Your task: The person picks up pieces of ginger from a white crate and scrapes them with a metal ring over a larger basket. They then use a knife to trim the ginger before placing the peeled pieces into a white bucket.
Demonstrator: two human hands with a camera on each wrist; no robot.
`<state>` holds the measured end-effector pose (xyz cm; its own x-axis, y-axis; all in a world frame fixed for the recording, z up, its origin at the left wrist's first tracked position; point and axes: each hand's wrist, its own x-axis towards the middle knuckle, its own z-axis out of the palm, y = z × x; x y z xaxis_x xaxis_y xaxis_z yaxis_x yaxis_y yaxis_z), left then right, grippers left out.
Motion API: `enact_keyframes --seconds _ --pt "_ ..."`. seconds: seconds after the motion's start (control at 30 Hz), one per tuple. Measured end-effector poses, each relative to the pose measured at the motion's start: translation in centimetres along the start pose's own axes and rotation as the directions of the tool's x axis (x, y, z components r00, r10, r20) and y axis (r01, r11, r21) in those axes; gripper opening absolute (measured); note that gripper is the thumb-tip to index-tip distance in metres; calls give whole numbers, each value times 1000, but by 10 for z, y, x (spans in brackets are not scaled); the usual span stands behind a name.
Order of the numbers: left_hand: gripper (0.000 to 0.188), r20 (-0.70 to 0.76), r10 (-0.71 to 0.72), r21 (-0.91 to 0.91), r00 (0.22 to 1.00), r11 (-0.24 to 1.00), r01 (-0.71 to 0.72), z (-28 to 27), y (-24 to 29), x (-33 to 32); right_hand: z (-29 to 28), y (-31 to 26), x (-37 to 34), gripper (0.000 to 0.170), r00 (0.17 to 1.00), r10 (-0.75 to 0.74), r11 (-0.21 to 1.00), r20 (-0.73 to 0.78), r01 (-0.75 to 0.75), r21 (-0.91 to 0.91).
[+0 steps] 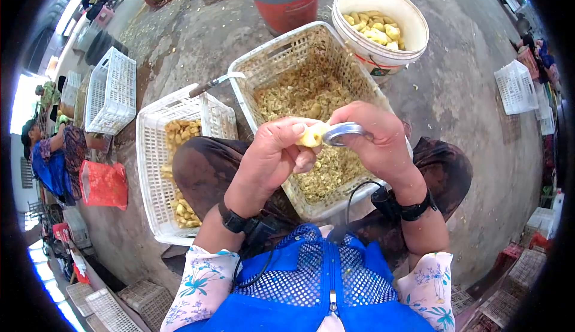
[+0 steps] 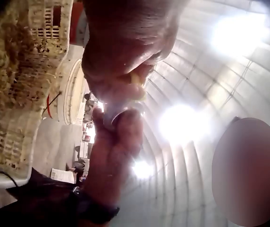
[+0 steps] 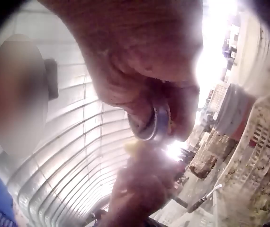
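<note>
One yellow piece (image 1: 312,136) between left fingers (image 1: 304,159)

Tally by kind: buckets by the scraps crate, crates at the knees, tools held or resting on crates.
Buckets: 2 (white bucket, dark-and-red bucket)
Crates: 2 (scraps crate, left crate)
Tools: 2 (ring-shaped tool, handled tool)
Total: 6

A crate of scraps (image 1: 272,57) stood between the knees (image 1: 203,167), below the left hand (image 1: 278,152) and right hand (image 1: 374,134); left of it stood a crate of pieces (image 1: 153,176), a knife (image 1: 206,87) between their rims. Behind were a tub (image 1: 281,8) and, right of it, a bucket of pieces (image 1: 374,61).
</note>
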<state>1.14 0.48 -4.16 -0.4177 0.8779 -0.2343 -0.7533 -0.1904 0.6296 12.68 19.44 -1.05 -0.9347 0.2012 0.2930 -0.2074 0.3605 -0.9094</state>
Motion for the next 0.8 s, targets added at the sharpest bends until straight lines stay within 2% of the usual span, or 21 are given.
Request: enact_keyframes --seconds 0.07,0.17,0.27,0.37,0.47,0.5,0.6,0.73,0.8 --pt "42 -13 -29 9 999 1000 29 -1 -1 -1 -1 -6 0 16 999 -16 996 29 19 -85" --pt "41 -45 -32 21 998 999 33 -4 -4 -2 7 1 0 14 987 -161 971 -10 156 -179" --pt "39 -39 11 6 999 1000 -10 -1 -4 -1 12 1 -2 14 989 -87 989 -116 71 -131" --pt "37 -13 71 -24 997 997 -71 1 6 -5 -2 -7 0 13 981 143 980 -128 -122 159" --pt "39 6 139 -5 990 990 -139 0 12 -6 -13 -4 1 12 966 196 972 -166 -169 164" --pt "40 15 156 15 988 988 -156 2 11 -6 -13 -6 0 12 964 216 975 -154 -204 90" --pt "40 50 170 48 984 984 -173 -6 8 -5 -5 -3 -5 13 981 139 990 -136 -133 49" --pt "39 63 163 107 985 980 -169 -5 9 -3 -1 -12 -4 14 980 172 978 -95 -158 139" --pt "39 36 150 137 988 979 -153 -3 7 -2 6 -10 0 15 996 14 996 -87 -6 89"
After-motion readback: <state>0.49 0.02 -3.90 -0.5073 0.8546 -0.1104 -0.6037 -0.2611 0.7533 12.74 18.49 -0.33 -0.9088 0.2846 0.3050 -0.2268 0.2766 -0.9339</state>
